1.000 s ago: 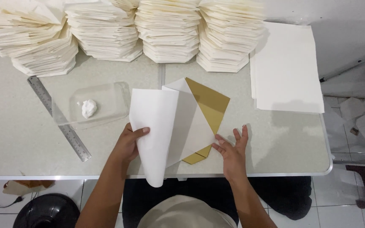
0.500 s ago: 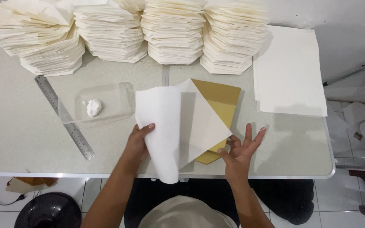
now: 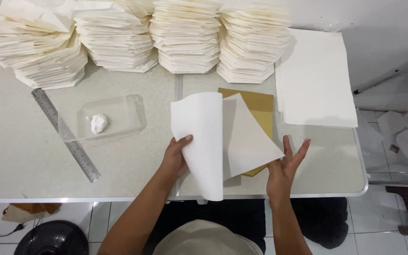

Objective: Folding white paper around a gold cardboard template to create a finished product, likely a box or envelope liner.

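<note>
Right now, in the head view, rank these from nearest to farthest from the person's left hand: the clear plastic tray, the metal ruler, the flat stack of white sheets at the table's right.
From the left hand:
1. Clear plastic tray, just to its left.
2. Metal ruler, farther left, lying diagonally.
3. Flat stack of white sheets, far right, beyond the other hand.

A white sheet (image 3: 204, 141) covers a mustard-yellow card (image 3: 256, 106), beside 4 cream paper stacks (image 3: 185, 38), a silver ruler (image 3: 64, 134) and a pale speckled table (image 3: 20, 156).

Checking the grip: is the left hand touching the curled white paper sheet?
Touching. The head view shows the left hand gripping the curled white paper sheet at its left edge, thumb lying on the paper.
</note>
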